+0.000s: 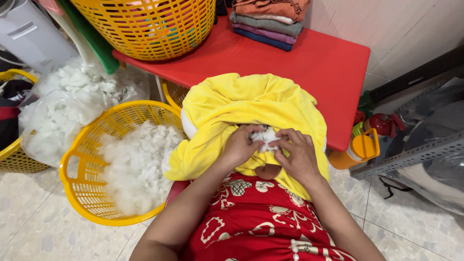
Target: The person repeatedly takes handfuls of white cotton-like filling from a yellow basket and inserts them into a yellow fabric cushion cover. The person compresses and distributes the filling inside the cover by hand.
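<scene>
A yellow plush cover (251, 104) lies over my lap and the near edge of the red table (333, 67). My left hand (240, 145) and my right hand (299, 154) meet at an opening in the yellow fabric. Both pinch a wad of white stuffing (265, 137) at that opening. A yellow basket (84, 166) with loose white stuffing (137, 164) stands on the floor to my left.
On the table stand a big yellow basket (150, 26) and a stack of folded cloths (268, 19). A clear bag of white stuffing (63, 111) sits at left, beside another yellow basket (12, 159). An orange bottle (360, 147) and metal shelving (415, 154) stand at right.
</scene>
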